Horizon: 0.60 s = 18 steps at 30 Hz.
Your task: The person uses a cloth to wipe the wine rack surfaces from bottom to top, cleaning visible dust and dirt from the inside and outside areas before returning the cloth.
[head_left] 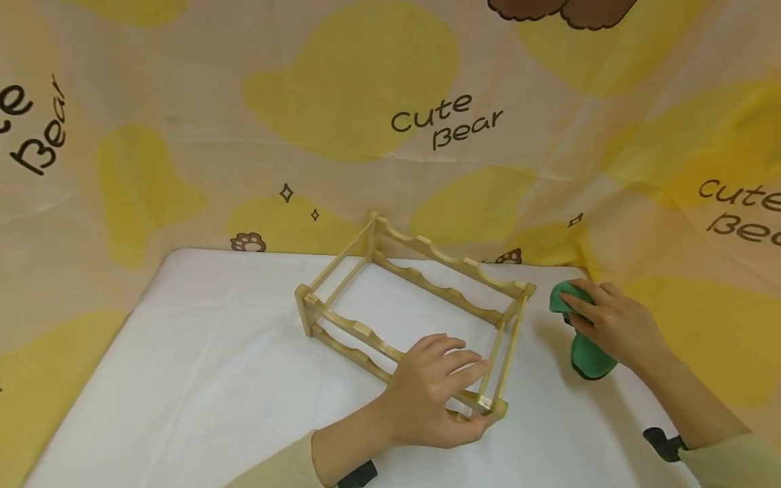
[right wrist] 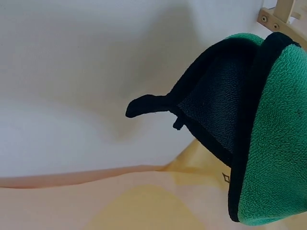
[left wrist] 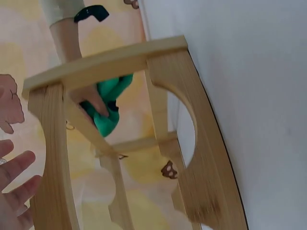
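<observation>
A two-tier pale wooden rack (head_left: 454,266) with scalloped rails stands on the white table. My left hand (head_left: 427,396) is at its near right end in the head view, thumb by the lower corner and fingers spread loosely over the front rail. In the left wrist view, fingertips (left wrist: 26,163) show beside a scalloped rail (left wrist: 55,158). Right of the rack, my right hand (head_left: 616,322) grips a green cloth (head_left: 588,356) with dark edging, which hangs folded from the fingers. Close up in the right wrist view, the cloth (right wrist: 278,139) shows a dark inner side and a small black loop (right wrist: 148,104).
The table (head_left: 201,352) has a white cover. Behind it and at both sides hangs a yellow patterned fabric (head_left: 342,88) with printed words. A dark strap (head_left: 664,444) is at the right wrist, and another (head_left: 358,474) at the left.
</observation>
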Each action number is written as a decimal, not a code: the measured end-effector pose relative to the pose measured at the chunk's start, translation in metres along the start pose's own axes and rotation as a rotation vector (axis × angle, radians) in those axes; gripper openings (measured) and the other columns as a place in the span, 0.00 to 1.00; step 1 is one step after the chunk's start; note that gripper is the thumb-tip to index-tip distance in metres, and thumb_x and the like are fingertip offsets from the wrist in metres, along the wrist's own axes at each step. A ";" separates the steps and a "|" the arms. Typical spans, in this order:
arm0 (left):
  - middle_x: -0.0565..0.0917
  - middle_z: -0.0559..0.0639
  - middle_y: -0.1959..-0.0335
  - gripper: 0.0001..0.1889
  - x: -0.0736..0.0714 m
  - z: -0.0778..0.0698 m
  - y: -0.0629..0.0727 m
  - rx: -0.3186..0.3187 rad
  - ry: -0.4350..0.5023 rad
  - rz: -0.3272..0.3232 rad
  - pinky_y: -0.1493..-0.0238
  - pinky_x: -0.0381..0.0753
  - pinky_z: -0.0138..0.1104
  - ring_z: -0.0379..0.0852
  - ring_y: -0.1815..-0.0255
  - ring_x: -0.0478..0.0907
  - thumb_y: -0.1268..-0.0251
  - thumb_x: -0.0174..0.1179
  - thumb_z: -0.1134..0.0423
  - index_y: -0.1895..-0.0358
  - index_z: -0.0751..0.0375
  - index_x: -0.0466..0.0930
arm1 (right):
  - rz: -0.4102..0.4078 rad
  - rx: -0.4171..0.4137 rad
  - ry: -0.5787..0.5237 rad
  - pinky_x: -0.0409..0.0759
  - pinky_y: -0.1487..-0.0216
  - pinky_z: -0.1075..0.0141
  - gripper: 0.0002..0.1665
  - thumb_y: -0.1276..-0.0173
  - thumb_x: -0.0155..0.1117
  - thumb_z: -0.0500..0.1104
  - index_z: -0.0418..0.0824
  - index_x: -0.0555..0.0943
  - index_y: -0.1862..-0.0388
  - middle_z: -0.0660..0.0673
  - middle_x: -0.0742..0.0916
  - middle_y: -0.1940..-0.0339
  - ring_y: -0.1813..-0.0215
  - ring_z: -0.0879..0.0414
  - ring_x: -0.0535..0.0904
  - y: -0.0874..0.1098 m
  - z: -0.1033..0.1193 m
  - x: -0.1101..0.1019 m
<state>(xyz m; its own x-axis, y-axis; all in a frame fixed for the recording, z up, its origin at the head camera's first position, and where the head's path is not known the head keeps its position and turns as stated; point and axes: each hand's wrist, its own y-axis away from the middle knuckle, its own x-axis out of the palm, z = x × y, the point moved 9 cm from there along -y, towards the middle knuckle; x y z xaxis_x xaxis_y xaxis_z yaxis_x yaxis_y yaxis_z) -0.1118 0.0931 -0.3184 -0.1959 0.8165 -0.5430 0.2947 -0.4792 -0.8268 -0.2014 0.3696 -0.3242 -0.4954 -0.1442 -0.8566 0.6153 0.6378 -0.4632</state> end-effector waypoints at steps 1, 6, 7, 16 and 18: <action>0.89 0.44 0.55 0.27 0.003 -0.003 -0.001 -0.002 0.002 0.000 0.38 0.81 0.38 0.46 0.50 0.85 0.51 0.73 0.42 0.50 0.55 0.90 | 0.000 -0.002 -0.001 0.80 0.83 0.54 0.44 0.14 0.33 0.67 0.38 0.89 0.50 0.37 0.83 0.43 0.61 0.43 0.78 0.000 0.000 0.000; 0.88 0.42 0.57 0.28 0.016 -0.014 -0.005 -0.001 -0.008 0.021 0.40 0.80 0.32 0.41 0.53 0.83 0.49 0.72 0.38 0.50 0.53 0.91 | -0.010 -0.011 0.001 0.80 0.83 0.53 0.43 0.14 0.33 0.66 0.38 0.90 0.51 0.37 0.84 0.44 0.62 0.43 0.78 0.002 0.000 0.001; 0.88 0.42 0.58 0.28 0.018 -0.016 -0.006 -0.001 -0.016 0.023 0.40 0.80 0.31 0.40 0.54 0.83 0.49 0.72 0.38 0.50 0.52 0.91 | -0.012 -0.010 0.001 0.80 0.83 0.53 0.44 0.14 0.33 0.66 0.38 0.90 0.51 0.37 0.84 0.44 0.62 0.43 0.78 0.002 0.000 0.001; 0.86 0.39 0.61 0.23 0.038 -0.025 -0.007 -0.017 -0.059 0.073 0.50 0.78 0.25 0.37 0.58 0.80 0.46 0.70 0.35 0.56 0.46 0.92 | -0.021 -0.013 0.005 0.79 0.84 0.55 0.43 0.14 0.34 0.67 0.38 0.89 0.51 0.38 0.84 0.44 0.63 0.44 0.78 0.002 0.001 0.001; 0.85 0.39 0.61 0.21 0.042 -0.025 -0.007 -0.023 -0.054 0.096 0.52 0.78 0.25 0.36 0.58 0.80 0.47 0.71 0.37 0.58 0.46 0.93 | -0.017 -0.010 0.005 0.79 0.84 0.55 0.43 0.14 0.34 0.67 0.39 0.89 0.51 0.39 0.84 0.44 0.63 0.44 0.78 0.002 0.000 0.001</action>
<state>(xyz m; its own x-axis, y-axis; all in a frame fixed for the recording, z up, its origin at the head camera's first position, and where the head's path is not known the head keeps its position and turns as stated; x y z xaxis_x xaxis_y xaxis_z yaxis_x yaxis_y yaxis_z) -0.0986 0.1385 -0.3317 -0.2154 0.7488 -0.6268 0.3361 -0.5459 -0.7675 -0.2005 0.3703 -0.3264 -0.5088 -0.1511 -0.8475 0.6005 0.6431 -0.4752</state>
